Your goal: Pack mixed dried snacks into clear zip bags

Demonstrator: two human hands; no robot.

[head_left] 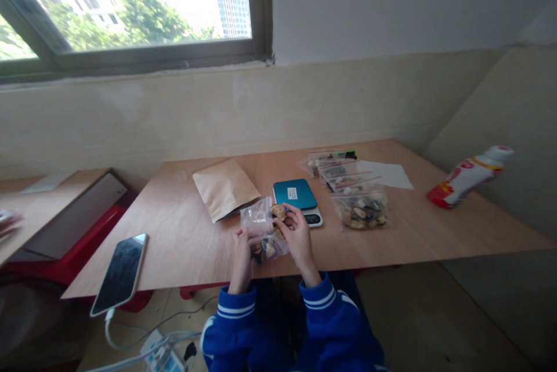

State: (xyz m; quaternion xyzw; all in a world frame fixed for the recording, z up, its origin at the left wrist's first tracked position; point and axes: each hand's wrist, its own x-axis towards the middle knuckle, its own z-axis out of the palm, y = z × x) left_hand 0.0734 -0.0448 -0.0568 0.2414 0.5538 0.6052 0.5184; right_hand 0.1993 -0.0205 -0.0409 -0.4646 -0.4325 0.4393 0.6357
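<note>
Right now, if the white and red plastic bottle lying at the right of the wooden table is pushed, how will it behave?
The white and red plastic bottle lies on its side, so it would probably roll. It rests near the edge of the wooden table, so it might fall off. It looks like light plastic, though its fill is not visible.

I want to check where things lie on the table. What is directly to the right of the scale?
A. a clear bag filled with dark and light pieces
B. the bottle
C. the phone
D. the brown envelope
A: the filled bag lies just right of the scale; the envelope and phone are to its left, and the bottle lies far right.
</note>
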